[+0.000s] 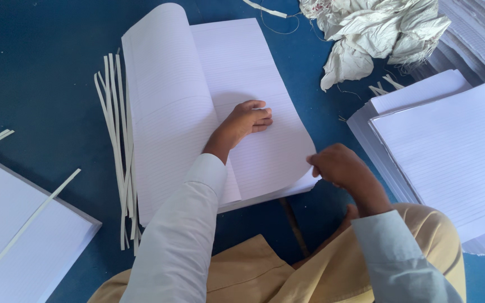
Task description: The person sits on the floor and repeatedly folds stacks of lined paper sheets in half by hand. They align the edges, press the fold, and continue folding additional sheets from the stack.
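Observation:
A thick stack of white ruled sheets (169, 129) lies open like a book on a blue floor covering. My left hand (246, 120) rests knuckles-down on the right-hand page, fingers curled shut, pressing the paper near the fold. My right hand (341, 166) pinches the lower right corner of the top sheet (276, 163), which curls up at its edge. Both arms wear pale blue sleeves. My knees in tan trousers show at the bottom.
Thin white paper trimmings (118, 146) lie left of the open stack. More stacks of ruled paper sit at the right (450, 151) and lower left (18, 241). A crumpled white woven sack (371, 33) lies at the top right.

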